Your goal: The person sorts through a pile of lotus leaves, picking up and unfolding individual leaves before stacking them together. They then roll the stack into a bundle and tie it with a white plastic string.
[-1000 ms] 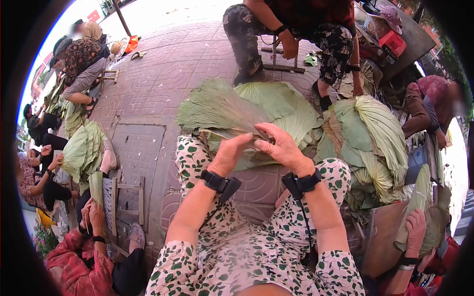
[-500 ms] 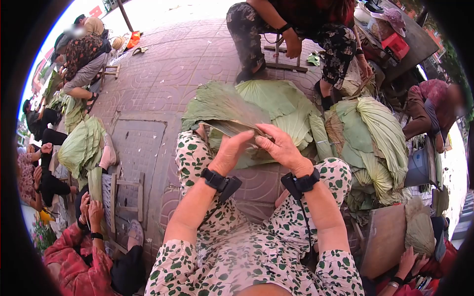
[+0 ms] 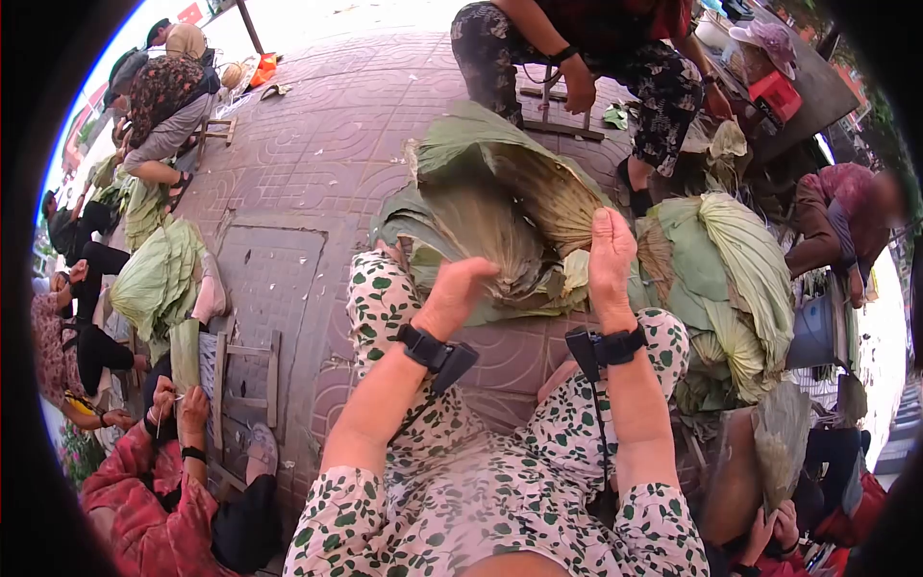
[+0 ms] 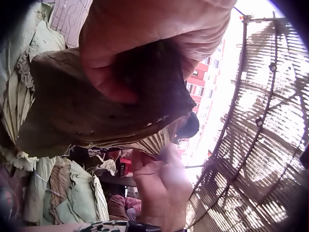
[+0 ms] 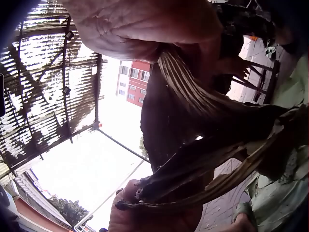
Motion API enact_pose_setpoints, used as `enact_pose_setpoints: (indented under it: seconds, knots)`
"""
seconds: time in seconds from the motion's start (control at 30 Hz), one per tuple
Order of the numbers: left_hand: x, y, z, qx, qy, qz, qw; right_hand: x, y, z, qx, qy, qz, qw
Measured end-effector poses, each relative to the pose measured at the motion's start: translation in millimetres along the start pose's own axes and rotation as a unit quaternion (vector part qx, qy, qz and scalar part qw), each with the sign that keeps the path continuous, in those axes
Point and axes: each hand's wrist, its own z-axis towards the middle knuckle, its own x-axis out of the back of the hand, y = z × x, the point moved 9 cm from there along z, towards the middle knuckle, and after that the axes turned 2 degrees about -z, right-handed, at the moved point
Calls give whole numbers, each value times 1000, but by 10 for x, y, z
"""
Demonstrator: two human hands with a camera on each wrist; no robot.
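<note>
Leaves [image 3: 562,197] | broad, green-brown, finely ribbed, ragged-edged, cupped | hands [image 3: 611,262]: both curled closed, pinching leaf edges

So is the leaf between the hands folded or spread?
Partly spread: the leaf curves open in a hollow, one side raised in the right hand, another part gripped by the left hand.

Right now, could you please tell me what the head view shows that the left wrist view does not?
Only the head view shows the low stool with a wooden frame and the person in red patterned clothing at the lower left.

Only the left wrist view shows the slatted canopy overhead.

Both show the left hand and right hand gripping large, dried, green-brown leaf material, and the layered pile of pale green leaves.
</note>
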Motion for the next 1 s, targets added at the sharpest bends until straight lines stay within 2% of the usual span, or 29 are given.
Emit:
enact_pose_setpoints:
  seconds: [0.03, 0.07, 0.13, 0.17, 0.2, 0.27, 0.4, 0.47, 0.6, 0.67, 0.7, 0.77, 1.0]
  knots:
    - [-51, 21, -10, 1, 4, -14, 1000, 118, -148, 26, 34, 51, -24, 998]
    - [-94, 34, -24, 4, 7, -27, 1000, 127, -219, 11, 34, 51, -25, 998]
    - [-148, 51, -32, 6, 6, -33, 999, -56, -443, -93, 108, -30, -107, 988]
    - [-166, 58, -37, 7, 5, -38, 999, -193, -395, -145, 111, -81, -103, 985]
    - [-178, 67, -45, 7, 5, -39, 999, -244, -366, -193, 111, -81, -104, 985]
    - [-196, 58, -63, 19, 2, -27, 999, -583, -461, -410, 222, -209, -159, 939]
    - [-97, 30, -45, 6, 14, -26, 1000, -646, -347, -393, 191, -221, -143, 946]
    - [-46, -25, -25, 33, 21, -14, 999, -642, -246, -358, 128, -242, -119, 955]
    - [-128, -5, -42, 39, 3, -18, 999, -611, -195, -366, 125, -230, -99, 960]
    - [-128, -3, -46, 40, -3, -9, 999, -623, -153, -362, 94, -249, -74, 961]
    - [-107, -8, -43, 40, -3, -9, 999, -619, -152, -360, 94, -248, -74, 961]
    - [-60, -40, -31, 47, -2, -11, 999, -634, -236, -391, 151, -260, -89, 950]
    - [-141, 33, -86, 27, -7, 9, 1000, -615, -264, -385, 130, -291, -73, 945]
